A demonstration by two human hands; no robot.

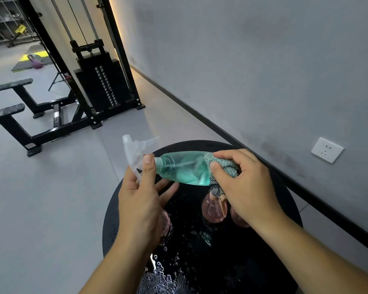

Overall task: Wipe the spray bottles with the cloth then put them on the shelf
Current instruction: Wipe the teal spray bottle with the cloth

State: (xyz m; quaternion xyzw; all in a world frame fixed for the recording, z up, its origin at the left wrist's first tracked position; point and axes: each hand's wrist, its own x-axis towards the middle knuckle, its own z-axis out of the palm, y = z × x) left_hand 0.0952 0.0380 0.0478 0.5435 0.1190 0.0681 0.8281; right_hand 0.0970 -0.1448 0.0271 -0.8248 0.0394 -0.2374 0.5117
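My left hand (pixel 139 200) pinches teal bottle (pixel 183 167) at neck, sideways above wet black table (pixel 280 200). Right hand (pixel 242 183) clamps cloth (pixel 222 164) round base. Light, probably slippery plastic; I'd hold at neck.

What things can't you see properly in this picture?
All in the head view:
- Base of the teal spray bottle: wrapped in the cloth the right hand grips.
- Pink bottles on the black table: partly behind both hands; their count is unclear.
- Left hand: its palm side faces away.
- The shelf: not in view.
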